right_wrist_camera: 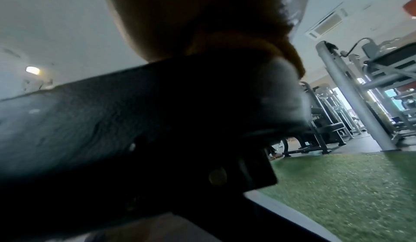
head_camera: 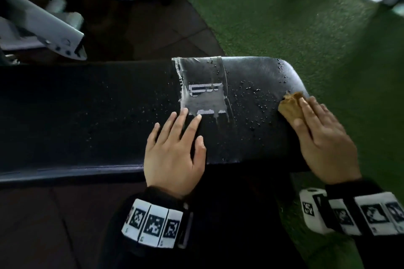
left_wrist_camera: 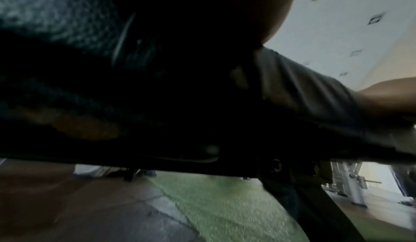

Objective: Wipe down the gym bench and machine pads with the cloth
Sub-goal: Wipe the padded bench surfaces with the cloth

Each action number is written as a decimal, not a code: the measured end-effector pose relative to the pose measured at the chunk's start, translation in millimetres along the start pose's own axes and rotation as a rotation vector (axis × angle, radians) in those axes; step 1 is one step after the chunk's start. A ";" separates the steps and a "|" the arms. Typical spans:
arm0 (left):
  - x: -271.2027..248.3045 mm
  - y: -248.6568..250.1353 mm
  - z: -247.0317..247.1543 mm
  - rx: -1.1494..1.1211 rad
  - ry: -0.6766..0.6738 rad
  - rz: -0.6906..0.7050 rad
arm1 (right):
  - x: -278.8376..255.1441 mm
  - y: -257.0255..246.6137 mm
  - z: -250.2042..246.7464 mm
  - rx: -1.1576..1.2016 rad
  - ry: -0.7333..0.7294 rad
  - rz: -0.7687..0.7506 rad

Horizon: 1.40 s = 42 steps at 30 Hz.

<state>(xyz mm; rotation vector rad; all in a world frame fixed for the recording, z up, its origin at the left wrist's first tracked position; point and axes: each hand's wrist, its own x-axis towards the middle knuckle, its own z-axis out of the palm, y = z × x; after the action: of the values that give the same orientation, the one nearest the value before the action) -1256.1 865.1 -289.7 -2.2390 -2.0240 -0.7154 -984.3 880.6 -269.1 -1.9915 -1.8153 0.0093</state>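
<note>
Wrist bands with black-and-white square markers [head_camera: 152,223], two hands, one wet black bench [head_camera: 87,116], one tan cloth [head_camera: 290,105].

Left hand [head_camera: 172,148] lay flat on the bench's near edge, fingers straight and spread, grip apart and holding nothing; its fingertips [head_camera: 184,112] touched the lower edge of a clear tape patch [head_camera: 203,85] stuck across the pad. Right hand [head_camera: 323,137] pressed the cloth flat against the bench's rounded right end, fingers straight on top, grip apart rather than curled round it. Cloth was crumpled, part showing beyond the fingertips. Water droplets [head_camera: 255,94] beaded the pad between tape patch and cloth. Green turf [head_camera: 284,17] lay beyond and right of the bench, dark floor mat [head_camera: 153,28] beyond and left. Grey machine frame [right_wrist_camera: 351,94] stood on the far floor in the right wrist view.
</note>
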 end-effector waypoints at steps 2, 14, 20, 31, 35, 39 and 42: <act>-0.7 -0.3 1.1 0.007 0.009 -0.006 | 7.3 -5.3 5.2 -0.047 -0.043 0.035; 0.4 0.6 -2.4 -0.004 -0.008 -0.025 | -27.7 -82.2 8.5 -0.061 -0.162 -0.294; -0.4 2.0 -2.0 -0.017 0.006 -0.046 | -49.8 -8.8 -22.4 -0.075 -0.214 -0.290; 0.1 2.4 -0.8 -0.002 0.027 -0.048 | 22.7 -56.1 6.4 -0.121 -0.331 -0.048; 0.5 0.0 -0.7 0.000 0.023 -0.040 | -13.0 -87.4 9.1 -0.065 -0.317 -0.283; 0.5 0.7 -0.5 -0.002 0.033 -0.044 | -44.9 -55.8 -12.2 -0.051 -0.291 -0.371; 1.0 1.6 0.5 0.000 0.040 -0.053 | -42.8 -26.4 -23.2 -0.068 -0.290 -0.305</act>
<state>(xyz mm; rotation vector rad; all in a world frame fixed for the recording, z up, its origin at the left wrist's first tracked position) -1254.4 866.0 -289.3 -2.1608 -2.0716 -0.7581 -1008.2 833.7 -251.9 -1.8106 -2.3176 0.1518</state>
